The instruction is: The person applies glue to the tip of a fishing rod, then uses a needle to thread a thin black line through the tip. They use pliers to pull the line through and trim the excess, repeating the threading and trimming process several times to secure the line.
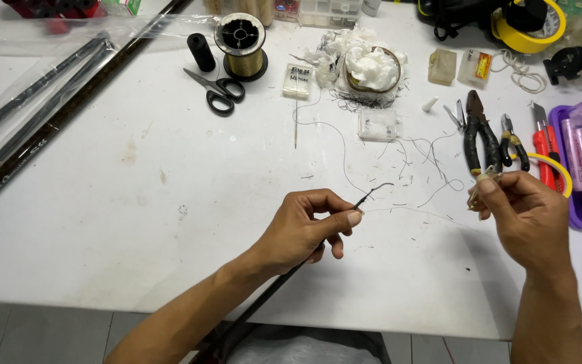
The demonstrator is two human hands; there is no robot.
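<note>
Across the wide white worktable [136, 222], largest first: long dark rod sections in a clear plastic sleeve [42, 87] lying at far left, well apart from both hands. Nearer the middle, a thin black tapered rod [291, 273] running up from the lower edge through the left hand [304, 229], its fine tip poking out past the thumb and pointing up and right. Left hand curled shut round that rod, thumb pressed along it, forearm slanting in from bottom left. Right hand [527, 216] raised at right, wrist bent, fingertips pinched on a small silvery metal piece [488, 176], too small to make out. Beyond, black-handled scissors [218, 89], gold thread spool [240, 44], yellow-gripped pliers [479, 131], fine dark thread strands [399, 152].
</note>
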